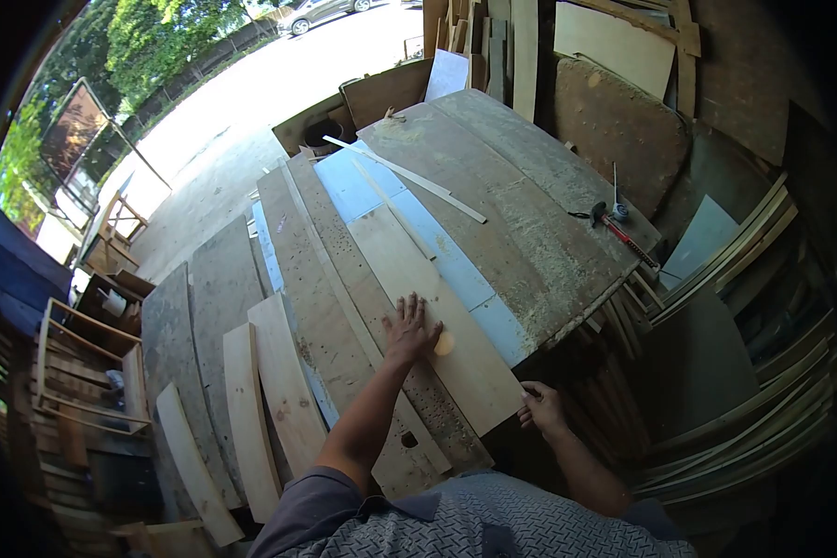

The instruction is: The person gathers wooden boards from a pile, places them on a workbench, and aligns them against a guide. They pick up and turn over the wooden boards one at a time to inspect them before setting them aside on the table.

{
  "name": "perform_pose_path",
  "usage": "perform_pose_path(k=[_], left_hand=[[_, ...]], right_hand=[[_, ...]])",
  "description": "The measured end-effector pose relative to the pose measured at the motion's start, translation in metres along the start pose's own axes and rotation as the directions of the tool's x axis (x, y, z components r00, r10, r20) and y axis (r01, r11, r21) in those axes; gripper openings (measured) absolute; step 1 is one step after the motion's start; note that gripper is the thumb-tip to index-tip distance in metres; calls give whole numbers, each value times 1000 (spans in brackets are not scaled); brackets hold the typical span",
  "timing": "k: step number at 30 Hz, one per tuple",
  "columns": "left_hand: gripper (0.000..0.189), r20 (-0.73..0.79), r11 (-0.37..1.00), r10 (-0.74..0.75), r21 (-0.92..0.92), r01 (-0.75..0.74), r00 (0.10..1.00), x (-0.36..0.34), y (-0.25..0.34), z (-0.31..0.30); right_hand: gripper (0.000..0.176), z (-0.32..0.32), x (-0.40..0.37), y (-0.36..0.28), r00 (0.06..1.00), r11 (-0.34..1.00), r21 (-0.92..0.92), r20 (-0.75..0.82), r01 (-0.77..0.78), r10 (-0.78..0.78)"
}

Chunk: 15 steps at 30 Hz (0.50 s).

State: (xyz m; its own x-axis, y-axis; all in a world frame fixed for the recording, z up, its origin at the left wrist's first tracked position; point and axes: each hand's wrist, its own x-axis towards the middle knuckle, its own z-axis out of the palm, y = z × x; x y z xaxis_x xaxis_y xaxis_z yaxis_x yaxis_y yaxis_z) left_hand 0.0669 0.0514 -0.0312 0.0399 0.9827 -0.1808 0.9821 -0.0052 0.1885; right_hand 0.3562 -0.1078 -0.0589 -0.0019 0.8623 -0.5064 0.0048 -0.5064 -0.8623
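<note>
A wide, pale wooden board (470, 377) lies lengthwise on the worktable, its near end reaching the table's front edge. My left hand (411, 330) rests flat on the board near its left edge, fingers spread. At the near right corner, my right hand (541, 407) is closed on the board's end, the thumb on top and the other fingers partly hidden. Thin wooden strips (409, 179) lie beyond the board, one of them along its far part. Under and beside the board runs a light blue sheet (488, 316).
Several cut planks (251, 418) lie on the left side of the worktable (521, 214). A red-handled tool (628, 240) sits near the right table edge. Stacked strips (744, 242) stand at the right, and a wooden frame (93, 372) at far left.
</note>
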Motion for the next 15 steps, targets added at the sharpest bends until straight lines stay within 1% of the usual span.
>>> perform_pose_path(k=[4, 6, 9, 12, 15], left_hand=[[79, -1, 1000, 17, 2, -17, 1000, 24, -19, 0], [82, -46, 999, 18, 28, -17, 999, 37, -29, 6], [80, -58, 999, 26, 20, -25, 998, 49, -39, 2], [78, -44, 999, 14, 37, -12, 999, 61, -45, -4], [76, -22, 1000, 3, -5, -4, 1000, 71, -51, -15]], right_hand=[[22, 15, 18, -14, 1000, 1000, -6, -6, 2, -2], [20, 21, 28, -20, 1000, 1000, -6, -16, -15, 14], [19, 30, 41, -29, 999, 999, -14, -29, -39, 39], [20, 38, 50, -36, 998, 998, -33, -31, -49, 48], [21, 47, 62, -42, 999, 998, -44, -30, -40, 39]])
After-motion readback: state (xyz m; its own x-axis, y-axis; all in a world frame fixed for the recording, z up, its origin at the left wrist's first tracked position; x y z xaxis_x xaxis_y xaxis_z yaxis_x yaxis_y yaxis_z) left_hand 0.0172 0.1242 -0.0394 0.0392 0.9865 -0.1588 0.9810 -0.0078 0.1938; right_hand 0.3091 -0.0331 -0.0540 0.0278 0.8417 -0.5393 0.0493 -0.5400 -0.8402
